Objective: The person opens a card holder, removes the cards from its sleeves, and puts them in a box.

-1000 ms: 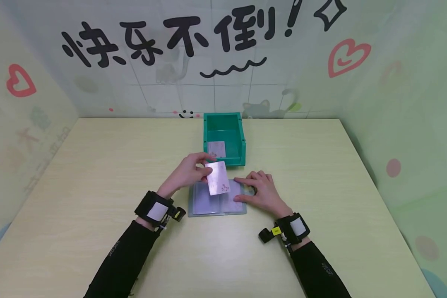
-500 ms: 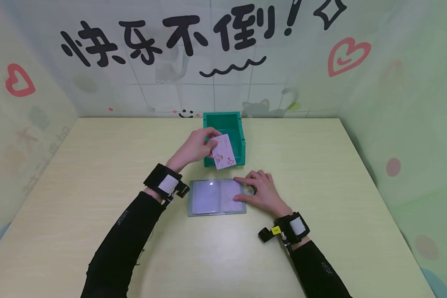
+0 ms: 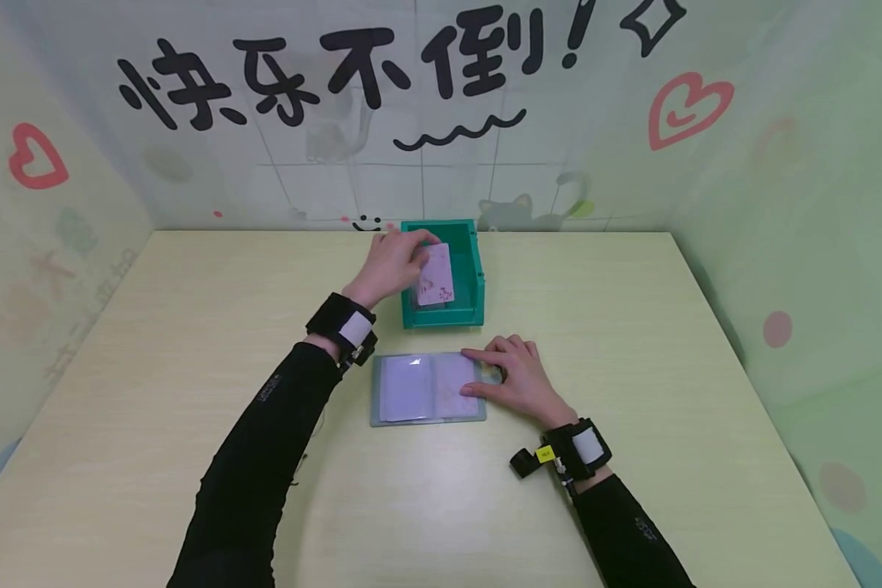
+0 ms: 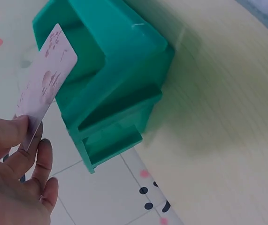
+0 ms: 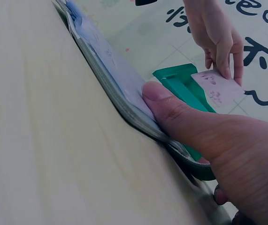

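Observation:
My left hand (image 3: 393,265) pinches a pale pink card (image 3: 435,276) printed with small floral marks, over the green bin (image 3: 466,314). In the left wrist view, the thumb lies on the card's near end and the card slants across the bin's opening. Beneath it, a sliver of something pale shows inside the bin. An open card album (image 3: 406,392) with clear lilac sleeves lies flat in front. My right hand (image 3: 522,382) presses its right page with thumb and index finger. From the right wrist view, the thumb rests on the sleeves near the album's edge.
The light wooden table (image 3: 191,343) surrounds the album and bin. Behind it stands a printed backdrop (image 3: 323,192) with lettering and hearts, close to the bin's rear. Black camera bands (image 3: 341,327) sit on both wrists.
My left hand has carried the card away from above the album, forward to over the green bin. The right hand and the album have stayed in place.

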